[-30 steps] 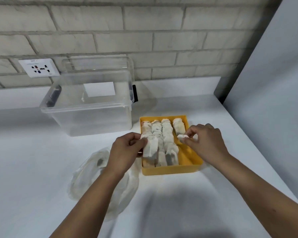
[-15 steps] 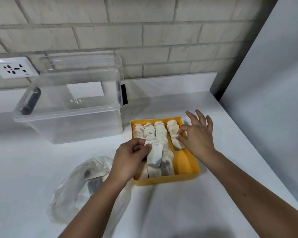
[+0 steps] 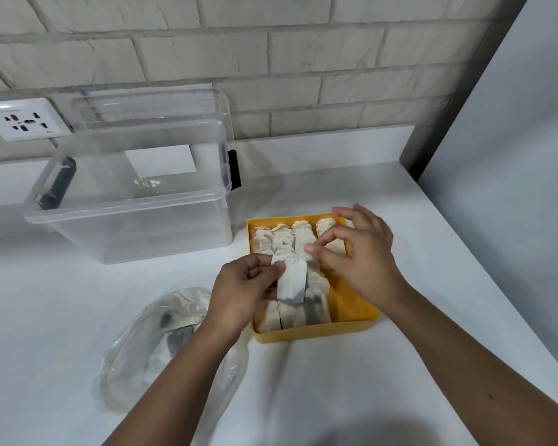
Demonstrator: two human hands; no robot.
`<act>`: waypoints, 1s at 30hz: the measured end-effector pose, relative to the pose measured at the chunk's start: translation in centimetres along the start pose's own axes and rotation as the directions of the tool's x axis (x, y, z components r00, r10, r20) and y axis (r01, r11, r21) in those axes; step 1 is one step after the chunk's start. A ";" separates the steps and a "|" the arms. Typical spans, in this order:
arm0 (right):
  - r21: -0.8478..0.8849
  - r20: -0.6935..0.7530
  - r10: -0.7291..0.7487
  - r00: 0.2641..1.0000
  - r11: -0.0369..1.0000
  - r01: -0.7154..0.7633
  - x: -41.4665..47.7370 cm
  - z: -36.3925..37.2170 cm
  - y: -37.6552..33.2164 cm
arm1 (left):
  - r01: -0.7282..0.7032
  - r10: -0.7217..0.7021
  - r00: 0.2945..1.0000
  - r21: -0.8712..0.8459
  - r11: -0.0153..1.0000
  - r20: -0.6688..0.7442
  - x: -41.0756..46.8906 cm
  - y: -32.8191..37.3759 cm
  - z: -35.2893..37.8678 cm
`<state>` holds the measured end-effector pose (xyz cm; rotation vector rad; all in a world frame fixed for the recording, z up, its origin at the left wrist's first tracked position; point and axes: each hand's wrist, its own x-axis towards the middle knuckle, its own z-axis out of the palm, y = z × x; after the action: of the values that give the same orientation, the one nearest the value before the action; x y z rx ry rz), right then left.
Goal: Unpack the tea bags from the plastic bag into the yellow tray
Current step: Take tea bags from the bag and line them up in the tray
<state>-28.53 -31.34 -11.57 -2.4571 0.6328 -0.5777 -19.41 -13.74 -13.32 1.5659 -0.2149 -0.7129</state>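
**One tea bag held over the yellow tray**

The left hand (image 3: 242,291) pinches a tea bag (image 3: 291,280) by its upper end between thumb and fingers. The bag hangs just above the near part of the yellow tray (image 3: 316,333). The tray sits on the tabletop (image 3: 335,397) beneath both hands. Rows of tea bags (image 3: 281,239) lie packed side by side in it, and bare yellow floor shows below the right wrist.

The right hand (image 3: 358,252) hovers over the tray's far right part, its fingers loosely spread and holding nothing. Its forefinger tip is close to the top of the held bag; whether they touch cannot be told.

A crumpled clear plastic bag (image 3: 136,358) lies under the left forearm with a few tea bags inside. Beyond the left hand stands an open clear storage box (image 3: 132,230), its lid (image 3: 149,107) upright behind it against the brick wall (image 3: 271,43). A wall socket (image 3: 23,120) is farther left
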 end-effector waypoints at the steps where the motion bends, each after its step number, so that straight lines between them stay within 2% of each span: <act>1: 0.025 0.037 -0.024 0.999 0.999 0.023 -0.5 0.0 -0.5 | 0.003 -0.003 1.000 -0.014 1.000 0.008 0.0 0.0 0.1; 4: -0.001 0.069 -0.102 0.992 0.995 0.102 -1.1 0.1 -0.8 | -0.002 0.003 0.999 -0.024 1.000 0.037 -0.3 0.3 0.5; 8: -0.002 0.083 -0.080 0.993 0.997 0.080 -1.0 -1.4 -0.5 | 0.005 -0.005 1.000 -0.035 0.999 0.019 -0.2 0.3 0.6; 11: -0.125 0.205 -0.014 0.979 0.991 0.040 -1.0 -3.8 -0.1 | 0.007 -0.007 1.000 -0.027 1.000 0.003 0.0 0.1 0.3; 14: -0.241 0.359 0.078 0.930 0.970 0.012 -1.2 -5.1 0.5 | 0.004 -0.003 1.000 -0.020 1.000 0.003 0.0 0.0 0.1; 17: -0.315 0.429 0.128 0.894 0.949 0.016 -1.0 -4.7 1.4 | -0.006 0.006 1.000 0.015 1.000 0.004 -0.1 -0.2 0.2; 21: -0.439 0.374 0.134 0.918 0.897 0.048 0.3 -2.5 2.6 | -0.024 0.023 1.000 0.077 0.997 0.019 -0.1 -0.3 0.4; 27: -0.583 0.156 0.127 0.980 0.813 -0.013 1.8 -0.5 2.8 | -0.029 0.026 0.999 0.099 0.995 0.028 -0.2 -0.3 0.4; 30: -0.640 0.132 0.120 0.984 0.768 -0.008 2.2 0.2 2.8 | -0.021 0.018 0.999 0.079 0.997 0.028 -0.2 -0.2 0.3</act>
<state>-27.62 -34.58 -12.79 -3.0542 0.9653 -0.1176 -19.81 -13.88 -13.41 1.6282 -0.2810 -0.7179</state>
